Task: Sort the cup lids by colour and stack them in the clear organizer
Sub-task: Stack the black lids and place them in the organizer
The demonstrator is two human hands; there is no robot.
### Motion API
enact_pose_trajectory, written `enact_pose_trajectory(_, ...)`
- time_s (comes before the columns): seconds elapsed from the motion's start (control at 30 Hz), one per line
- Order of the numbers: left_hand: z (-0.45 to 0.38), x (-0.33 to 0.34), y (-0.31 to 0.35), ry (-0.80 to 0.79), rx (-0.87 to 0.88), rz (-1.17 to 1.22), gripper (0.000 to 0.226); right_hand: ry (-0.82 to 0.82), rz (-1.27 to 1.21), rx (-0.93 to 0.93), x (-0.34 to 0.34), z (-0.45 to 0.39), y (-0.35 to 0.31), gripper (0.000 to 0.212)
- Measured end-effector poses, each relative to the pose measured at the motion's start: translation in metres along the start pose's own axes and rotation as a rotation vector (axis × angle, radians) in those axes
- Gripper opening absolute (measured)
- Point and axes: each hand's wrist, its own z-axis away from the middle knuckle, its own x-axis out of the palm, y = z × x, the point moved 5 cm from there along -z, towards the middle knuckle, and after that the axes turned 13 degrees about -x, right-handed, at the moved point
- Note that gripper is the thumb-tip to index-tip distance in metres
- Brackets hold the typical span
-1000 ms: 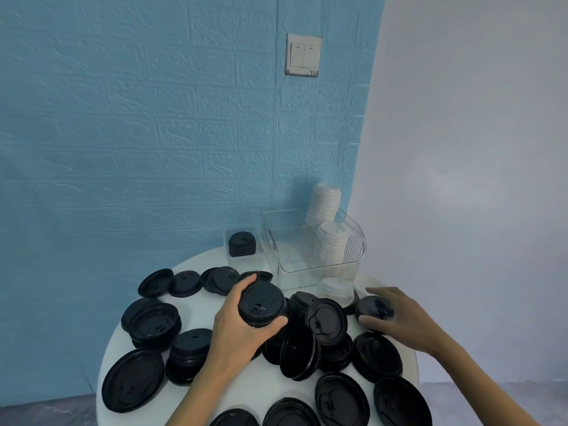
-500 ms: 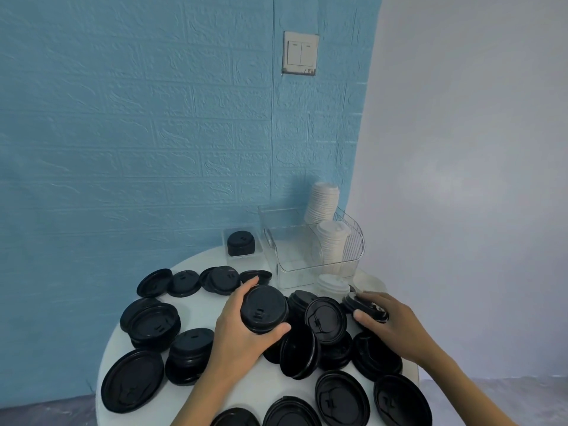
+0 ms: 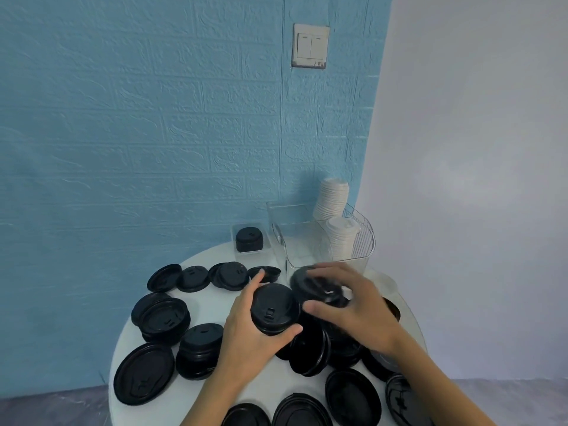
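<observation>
A short stack of round black plastic cup lids [image 3: 274,309] is gripped in the left hand [image 3: 246,339] above the white round table's [image 3: 212,305] middle, while one blurred black lid [image 3: 316,285], pinched in the right hand [image 3: 353,305], is held just right of it, before the clear plastic organizer [image 3: 322,250] at the far edge.

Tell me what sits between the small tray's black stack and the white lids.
In the head view, only the clear organizer's empty left section separates the black stack from the white lids.
</observation>
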Motion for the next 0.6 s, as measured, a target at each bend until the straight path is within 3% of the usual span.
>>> enact_pose_trajectory(0.17, 0.003, -0.004, -0.001, 0.028, -0.055, 0.066, 0.123, -0.201, 0.059, -0.074, 0.058, -0.02, -0.016, 0.05)
enact_pose_trajectory(0.37, 0.002, -0.01, -0.005, 0.089, -0.09, 0.075, 0.124, -0.155, 0.051, -0.046, 0.076, -0.025, -0.009, 0.059)
enact_pose_trajectory(0.47, 0.002, -0.012, -0.004, 0.138, -0.076, 0.055, 0.114, -0.137, 0.053, -0.022, 0.082, -0.025, -0.008, 0.068)
enact_pose_trajectory(0.6, 0.002, -0.015, -0.005, 0.175, -0.081, 0.087, 0.102, -0.154, 0.088, -0.025, 0.092, -0.023, -0.01, 0.064)
